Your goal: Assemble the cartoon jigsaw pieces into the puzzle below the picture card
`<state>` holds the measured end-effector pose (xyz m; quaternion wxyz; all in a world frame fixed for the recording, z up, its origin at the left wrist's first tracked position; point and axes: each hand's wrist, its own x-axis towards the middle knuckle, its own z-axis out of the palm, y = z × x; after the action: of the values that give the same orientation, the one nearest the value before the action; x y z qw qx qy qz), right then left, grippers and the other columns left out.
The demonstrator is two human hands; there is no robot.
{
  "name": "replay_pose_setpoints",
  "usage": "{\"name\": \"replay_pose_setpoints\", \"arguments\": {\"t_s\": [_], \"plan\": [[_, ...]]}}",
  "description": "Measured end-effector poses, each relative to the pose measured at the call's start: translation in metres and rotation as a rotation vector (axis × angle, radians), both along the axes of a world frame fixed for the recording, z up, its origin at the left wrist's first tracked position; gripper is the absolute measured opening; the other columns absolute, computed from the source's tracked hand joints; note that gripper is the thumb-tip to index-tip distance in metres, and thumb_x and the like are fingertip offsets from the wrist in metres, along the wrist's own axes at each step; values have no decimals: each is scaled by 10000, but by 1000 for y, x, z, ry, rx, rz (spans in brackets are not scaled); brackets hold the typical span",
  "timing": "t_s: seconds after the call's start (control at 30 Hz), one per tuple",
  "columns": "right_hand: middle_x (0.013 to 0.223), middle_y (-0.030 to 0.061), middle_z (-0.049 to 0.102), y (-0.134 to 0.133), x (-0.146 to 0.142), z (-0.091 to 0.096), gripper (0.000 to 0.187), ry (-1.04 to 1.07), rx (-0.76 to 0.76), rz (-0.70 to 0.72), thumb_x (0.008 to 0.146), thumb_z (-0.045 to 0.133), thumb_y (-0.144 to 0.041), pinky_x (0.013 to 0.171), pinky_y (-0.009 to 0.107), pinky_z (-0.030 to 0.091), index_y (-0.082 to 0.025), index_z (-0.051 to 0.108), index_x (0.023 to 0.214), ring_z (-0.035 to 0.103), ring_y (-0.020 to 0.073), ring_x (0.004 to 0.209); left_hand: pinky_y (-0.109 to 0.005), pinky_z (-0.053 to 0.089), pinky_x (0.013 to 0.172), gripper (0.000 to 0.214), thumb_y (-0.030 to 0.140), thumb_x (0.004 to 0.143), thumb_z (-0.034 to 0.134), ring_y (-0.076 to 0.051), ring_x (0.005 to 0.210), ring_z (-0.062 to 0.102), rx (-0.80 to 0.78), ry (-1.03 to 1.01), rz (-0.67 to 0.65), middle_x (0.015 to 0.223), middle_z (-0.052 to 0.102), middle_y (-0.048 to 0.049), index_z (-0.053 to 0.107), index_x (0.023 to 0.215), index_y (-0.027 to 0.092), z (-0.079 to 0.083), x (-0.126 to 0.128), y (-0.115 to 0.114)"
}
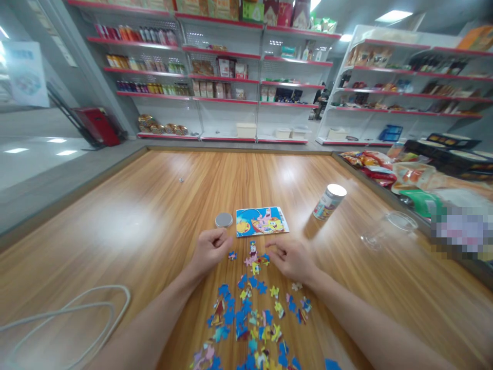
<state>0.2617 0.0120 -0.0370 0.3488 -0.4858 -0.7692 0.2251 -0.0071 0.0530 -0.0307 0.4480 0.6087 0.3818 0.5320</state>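
Jigsaw puzzle pieces [241,319], many of them blue or yellow, lie scattered over the wood-grain counter [154,185] between the person's forearms, spreading down to the bottom edge of the view. Above them, between the two hands, a small cluster of pieces [253,254] in pink, yellow and blue lies close together; whether all of these interlock is too small to tell. The right hand [295,261] rests just right of this cluster, its index finger pointing toward it and the thumb slightly apart from that finger, the other fingers curled under. The left hand [211,250] is curled into a loose fist on the other side, near a single blue-edged piece [232,255]; its fingers are bent in, and I cannot tell whether they pinch anything. Just beyond the cluster lies a SpongeBob picture card [262,222], with a round grey lid [224,220] beside its left edge. A printed cylindrical can [328,202] stands farther right, and a clear container [389,229] sits beyond the right forearm. A white cable [125,300] loops at left, and packaged snacks [416,174] are heaped along the right border, with stocked shelves [227,78] behind
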Motion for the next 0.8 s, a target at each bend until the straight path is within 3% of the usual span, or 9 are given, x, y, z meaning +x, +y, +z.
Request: {"name": "replay_pose_setpoints", "arguments": {"t_s": [0.1,0.23,0.3,0.43,0.8], "plan": [[528,-58,464,-4,-4,4,233,-63,-12,-3,891,632,-330,531,261,299,-221,743,1065,416,109,472,-238,224,541,352,189,784,712,-85,536,321,203,350,3,574,361,47,420,588,171,-2,1,-4],[568,-39,572,-11,-6,9,283,-186,-37,8,895,669,-414,541,258,323,-272,744,1128,494,122,501,-252,400,652,119,270,867,684,-141,695,545,319,597,-66,745,598,3,611,807,197,1,4,-7],[593,-35,603,-13,-8,11,291,-235,-48,2,889,690,-449,552,259,329,-294,745,1130,533,131,531,-276,453,727,102,307,894,682,-167,808,604,374,676,-141,868,655,-25,676,948,220,4,6,-9],[597,-26,607,-12,-9,12,260,-279,-58,-21,880,708,-485,544,260,308,-273,765,1019,535,135,537,-289,493,768,189,353,926,674,-175,887,630,413,732,-238,976,656,-50,712,1082,254,6,8,-11],[569,-47,573,-9,-6,11,265,-278,-20,16,900,688,-485,542,246,312,-268,757,1035,496,114,501,-292,527,791,166,295,955,632,-160,880,644,400,681,-293,979,644,-53,735,1077,249,0,10,0]]}}
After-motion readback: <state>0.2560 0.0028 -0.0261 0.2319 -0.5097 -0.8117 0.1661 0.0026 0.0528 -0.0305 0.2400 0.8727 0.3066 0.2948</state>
